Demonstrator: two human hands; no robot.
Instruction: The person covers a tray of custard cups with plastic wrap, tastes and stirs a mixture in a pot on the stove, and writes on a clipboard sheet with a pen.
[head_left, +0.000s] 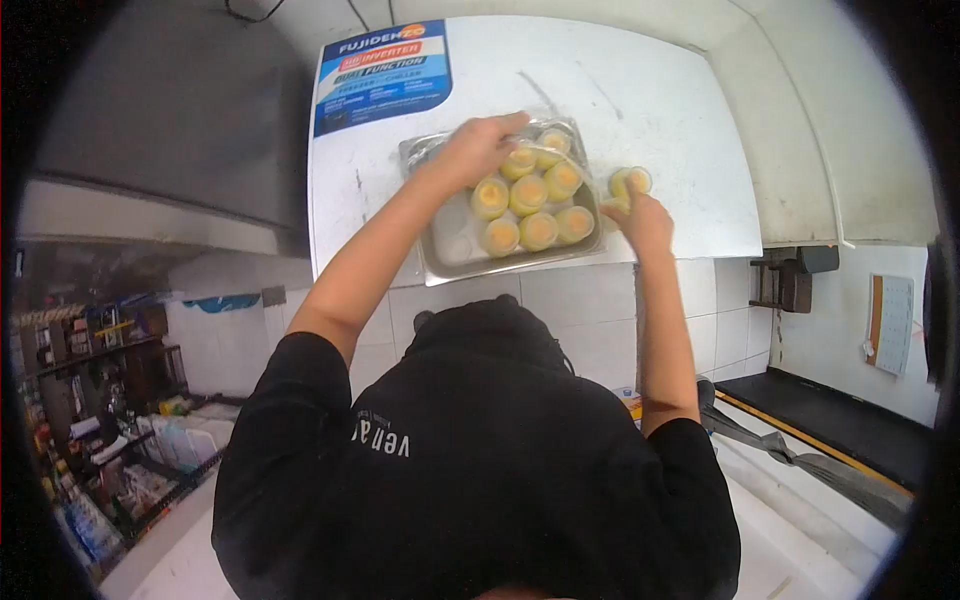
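A metal tray (515, 266) sits on the white freezer top, holding several small round cups (529, 195) with yellow contents and paler orange centres. Clear plastic film (545, 122) lies loosely over its far part. My left hand (482, 148) reaches above the tray's far side, its fingers closed on the film. To the right of the tray, my right hand (645, 220) has its fingers around a similar small cup (636, 181), at or just above the white surface; contact is unclear. The near left part of the tray holds no cups.
The white freezer top (680, 120) carries a blue Fujidenzo label (383, 78) at its far left. Shelves with assorted goods (110, 400) stand at the lower left. A dark counter with a yellow edge (820, 430) is at the right, below a wall calendar (889, 322).
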